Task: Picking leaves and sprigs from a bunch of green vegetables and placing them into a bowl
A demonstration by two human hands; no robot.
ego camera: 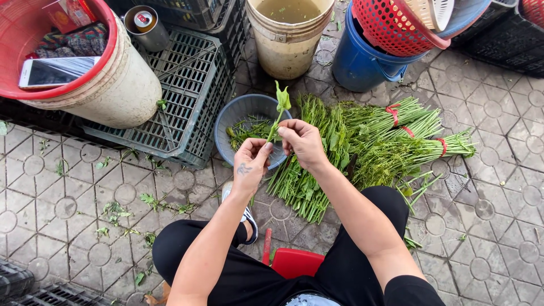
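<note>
left hand (250, 158) + right hand (301, 141) pinch green stem (279, 113) | over grey bowl (238, 110)

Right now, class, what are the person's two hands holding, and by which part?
Both hands, left hand and right hand, pinch one green stem at its lower end; the leafy top sticks up free above the grey bowl.

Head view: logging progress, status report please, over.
Left hand and right hand both pinch one green stem. Stem held over grey bowl of cuttings. Tied bundles lie right; nothing in the way.
</note>
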